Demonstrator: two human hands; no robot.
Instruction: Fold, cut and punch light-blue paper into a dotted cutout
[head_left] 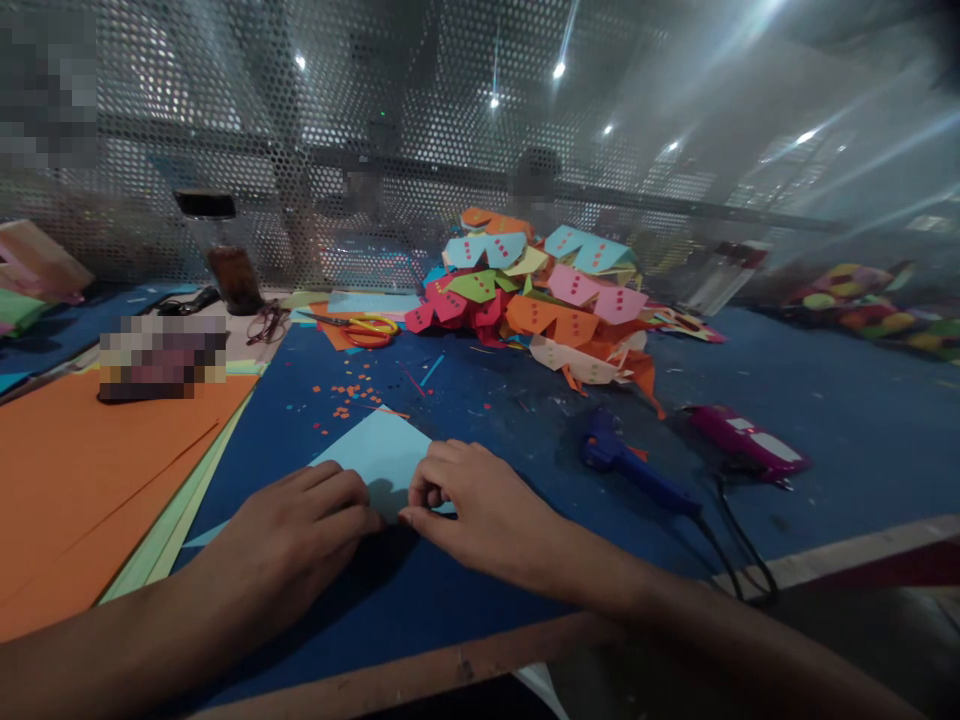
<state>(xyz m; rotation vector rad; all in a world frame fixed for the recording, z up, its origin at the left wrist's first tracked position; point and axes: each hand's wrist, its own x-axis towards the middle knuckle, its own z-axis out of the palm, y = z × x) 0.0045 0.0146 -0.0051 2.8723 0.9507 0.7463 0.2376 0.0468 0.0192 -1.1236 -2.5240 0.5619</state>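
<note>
A light blue sheet of paper lies on the dark blue table just in front of me. My left hand rests on its near left edge, fingers curled down on the paper. My right hand sits at the sheet's near right corner, thumb and fingers pinched together on the paper's edge. The near part of the sheet is hidden under both hands.
A heap of folded coloured paper pieces with dots lies beyond. Orange-handled scissors lie at the back left. A blue glue gun and a magenta one lie right. Orange and green sheets are stacked left. Perforated metal screen behind.
</note>
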